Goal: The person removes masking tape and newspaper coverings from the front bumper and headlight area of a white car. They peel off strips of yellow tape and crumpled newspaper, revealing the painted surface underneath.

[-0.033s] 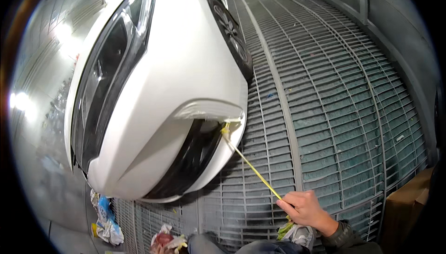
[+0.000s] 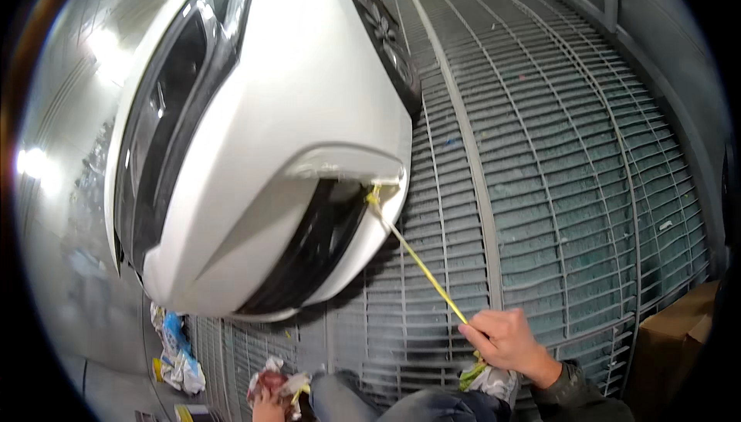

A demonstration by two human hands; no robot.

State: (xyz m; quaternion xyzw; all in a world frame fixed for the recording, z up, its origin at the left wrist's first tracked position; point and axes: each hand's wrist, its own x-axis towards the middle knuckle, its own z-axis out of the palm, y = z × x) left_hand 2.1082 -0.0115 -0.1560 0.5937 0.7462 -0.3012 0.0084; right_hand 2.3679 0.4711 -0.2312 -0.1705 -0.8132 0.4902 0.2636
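Observation:
My right hand is closed on the end of a yellow strip of masking tape. The strip runs taut up to the corner of the white car bumper, where a crinkled yellow bit still clings beside the black lower grille opening. Low in the picture, my left hand has its fingers curled round a crumpled wad of reddish and white masking paper and tape. Part of this hand is cut off by the lower edge.
The car's front wheel stands at the far side on a slatted metal grate floor. Crumpled blue and white plastic lies at the lower left. A cardboard box is at the right, near a grey wall.
My left hand has come into view at the wad. The car sits slightly higher in the picture, and my right hand still holds the taut tape strip.

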